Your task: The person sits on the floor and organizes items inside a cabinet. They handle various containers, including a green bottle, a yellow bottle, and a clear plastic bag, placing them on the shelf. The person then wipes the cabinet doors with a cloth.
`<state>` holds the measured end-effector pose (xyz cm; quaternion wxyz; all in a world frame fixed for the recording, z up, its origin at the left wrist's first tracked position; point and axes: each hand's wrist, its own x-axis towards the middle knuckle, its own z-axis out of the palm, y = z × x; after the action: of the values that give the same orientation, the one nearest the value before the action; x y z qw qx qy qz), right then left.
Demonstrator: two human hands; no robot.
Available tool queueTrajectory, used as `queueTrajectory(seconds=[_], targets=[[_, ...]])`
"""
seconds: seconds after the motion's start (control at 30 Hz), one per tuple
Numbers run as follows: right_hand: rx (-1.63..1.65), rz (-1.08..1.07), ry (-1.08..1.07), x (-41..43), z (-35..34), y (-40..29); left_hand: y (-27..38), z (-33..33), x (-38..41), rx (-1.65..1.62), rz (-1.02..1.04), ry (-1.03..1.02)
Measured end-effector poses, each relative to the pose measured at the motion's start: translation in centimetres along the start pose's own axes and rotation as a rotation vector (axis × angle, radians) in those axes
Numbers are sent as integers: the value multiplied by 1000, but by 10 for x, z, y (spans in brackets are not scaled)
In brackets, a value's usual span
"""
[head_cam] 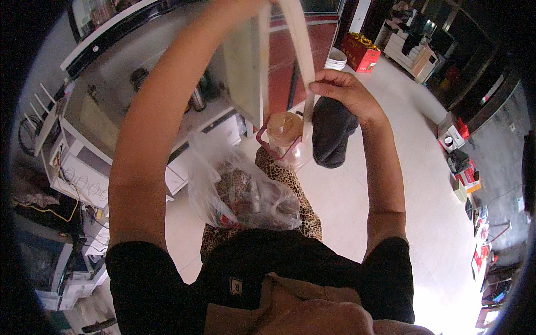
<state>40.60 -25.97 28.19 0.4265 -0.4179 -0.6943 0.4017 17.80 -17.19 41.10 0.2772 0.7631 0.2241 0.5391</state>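
Observation:
My right hand (345, 90) pinches a pale, flat strap (298, 37) between thumb and fingers. Only the edge of my left hand (255, 7) shows at the top of the view; its fingers are cut off near the strap's upper end. Below the strap is a clear plastic container (284, 130) with a purplish-red frame around it. Whether the strap is joined to it cannot be told. A dark cloth item (334, 132) shows just below my right hand. On my lap, over leopard-print fabric (307, 209), lies a thin clear plastic bag (251, 192) with contents hard to make out.
A white cabinet unit (79, 171) with cables and a router stands to the left. Ahead are a red panel (322, 46), a white bucket (336, 59) and a red gift box (363, 56). Boxes (465, 173) line the right wall along the tiled floor (418, 201).

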Motion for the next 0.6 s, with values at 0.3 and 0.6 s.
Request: queueTrajectory(seconds=[0.3, 0.6], targets=[[663, -623, 576, 7, -12, -92, -10, 17, -5, -446, -272, -63], [132, -879, 649, 78, 84, -38, -18, 41, -9, -656, -152, -139]])
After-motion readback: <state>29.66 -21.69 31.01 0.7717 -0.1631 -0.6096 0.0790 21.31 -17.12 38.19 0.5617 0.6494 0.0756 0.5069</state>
